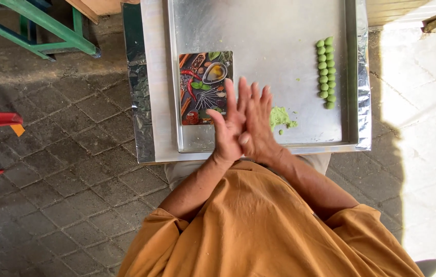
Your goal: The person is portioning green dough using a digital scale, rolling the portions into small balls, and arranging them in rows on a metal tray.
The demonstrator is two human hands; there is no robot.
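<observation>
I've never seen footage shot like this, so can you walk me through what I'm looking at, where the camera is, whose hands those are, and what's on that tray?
There is only one picture, taken by a camera worn on a person's head and looking straight down. So the orange clothing at the bottom is the wearer's own body, and the two hands are theirs.

The left hand and right hand are pressed together palm to palm over the near edge of a metal tray. Whether anything sits between the palms is hidden.

On the tray lie a small board printed with spices, a lump of green dough, and two neat rows of small green balls at the right.

The tray rests on a foil-covered surface, above a paved floor.
</observation>
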